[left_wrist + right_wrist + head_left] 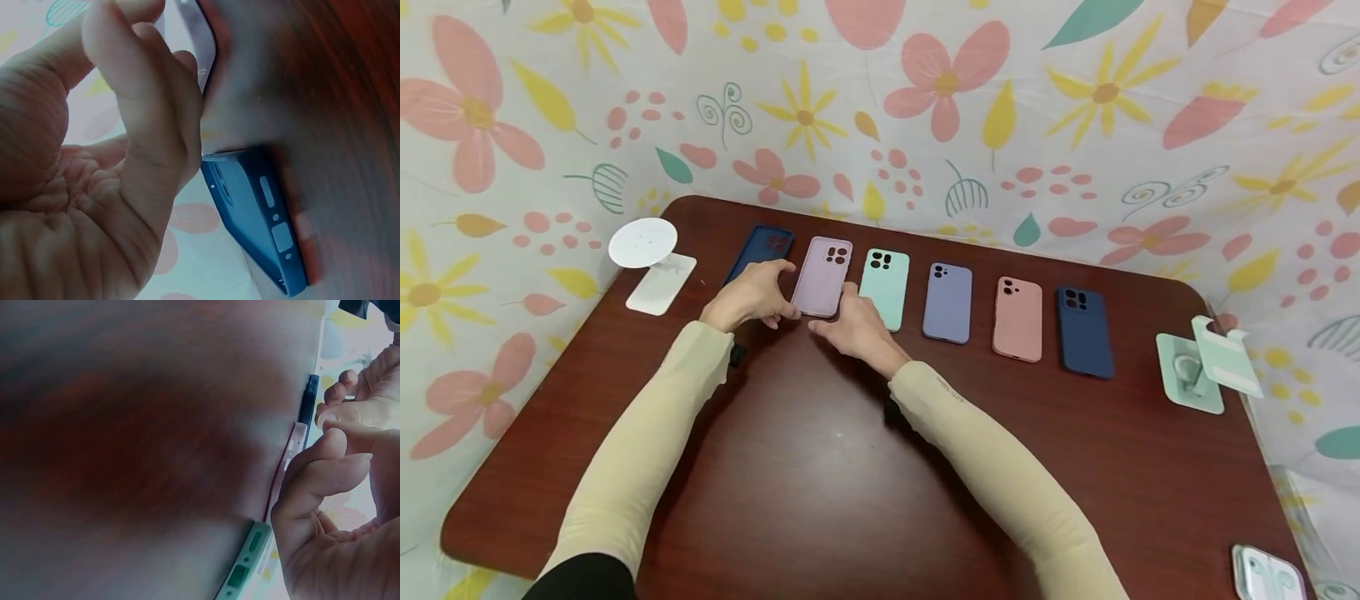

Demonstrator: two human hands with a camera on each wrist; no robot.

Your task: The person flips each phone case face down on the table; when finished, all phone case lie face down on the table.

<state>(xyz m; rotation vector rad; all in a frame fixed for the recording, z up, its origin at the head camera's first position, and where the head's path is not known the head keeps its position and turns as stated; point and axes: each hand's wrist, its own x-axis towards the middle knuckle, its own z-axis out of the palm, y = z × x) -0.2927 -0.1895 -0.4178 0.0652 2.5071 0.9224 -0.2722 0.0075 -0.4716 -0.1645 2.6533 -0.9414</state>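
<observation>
A lilac phone case point(822, 279) lies flat on the brown table between the two hands. My left hand point(751, 293) is at its lower left side, thumb and index finger spread apart. At the lower right edge, my right hand point(856, 327) has its index finger by the side and its thumb near the bottom. Whether the fingertips touch the case or stay just off it, I cannot tell. A dark blue case point(250, 206) lies left of the lilac one, partly covered by the left hand. A mint case point(245, 562) is close beside the right hand.
Farther right in the row lie a periwinkle case point(947, 303), a pink case point(1018, 320) and another dark blue case point(1085, 333). A white stand point(643, 243) is at the left, a mint stand point(1191, 375) at the right. A clear-edged box point(1268, 575) sits at the front right corner.
</observation>
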